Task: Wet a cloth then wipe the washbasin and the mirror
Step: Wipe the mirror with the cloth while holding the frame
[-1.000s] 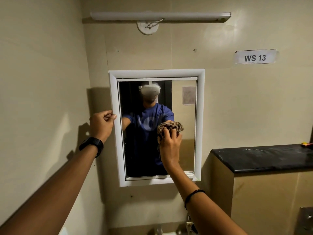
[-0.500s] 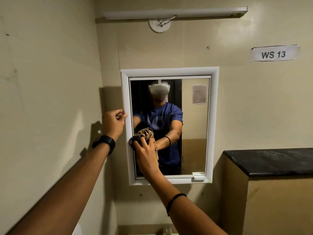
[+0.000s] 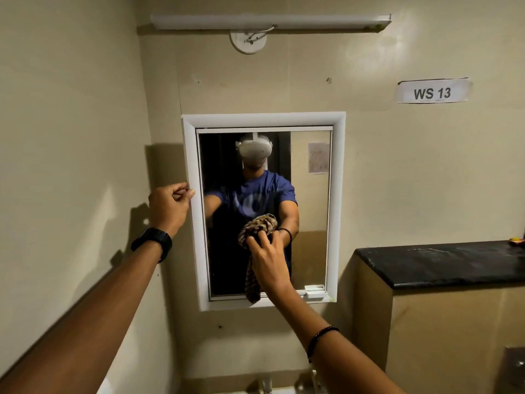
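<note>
- A bunched brown patterned cloth is gripped by the right hand, whose fingertips are curled into the fabric.
- The bunched part sits just above those fingertips and is held against the glass of the mirror, in its lower middle.
- A loose tail of the cloth hangs down below the hand, on the thumb side of the wrist, and reaches the lower edge of the white frame.
- The left hand is held level with the middle of the frame's left side. Its fingers are curled into the palm, and the thumb tip is laid on the frame. Whether the edge is actually gripped cannot be told.
- The two hands are kept apart, with the left strip of glass between them.
- One cloth and one mirror are seen; two hands are counted.
- One black watch is worn at the left wrist, and one dark bead bracelet on the right forearm.
- One black counter lies to the right of the right hand, one paper label marked "WS 13" is fixed above it, and one tube light is mounted high above both hands.
</note>
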